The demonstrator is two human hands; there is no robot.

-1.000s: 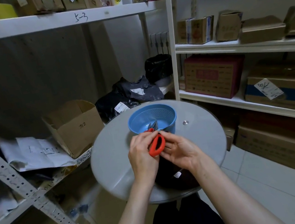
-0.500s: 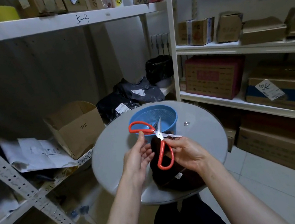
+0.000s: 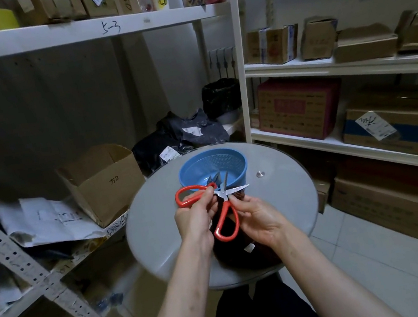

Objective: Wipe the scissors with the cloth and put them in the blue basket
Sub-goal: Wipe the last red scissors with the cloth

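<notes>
Red-handled scissors (image 3: 225,211) are spread wide open above the round grey table (image 3: 157,222). My left hand (image 3: 197,212) pinches one red handle loop at the upper left. My right hand (image 3: 259,216) holds the other handle near the pivot, with the lower loop hanging between my hands. One blade points right, the other points up over the blue basket (image 3: 230,160), which stands just behind the scissors and seems to hold other metal blades. A dark cloth (image 3: 243,252) lies on the table under my hands, mostly hidden by them.
White shelving with cardboard boxes (image 3: 301,106) runs along the right wall. An open cardboard box (image 3: 104,181) and loose papers (image 3: 47,221) sit on the left shelf. Black bags (image 3: 182,140) lie behind the table. A small metal stud (image 3: 260,174) sits on the tabletop.
The scissors went from closed between my hands to spread wide open. My left hand pulled one handle up and left, and now grips it more firmly.
</notes>
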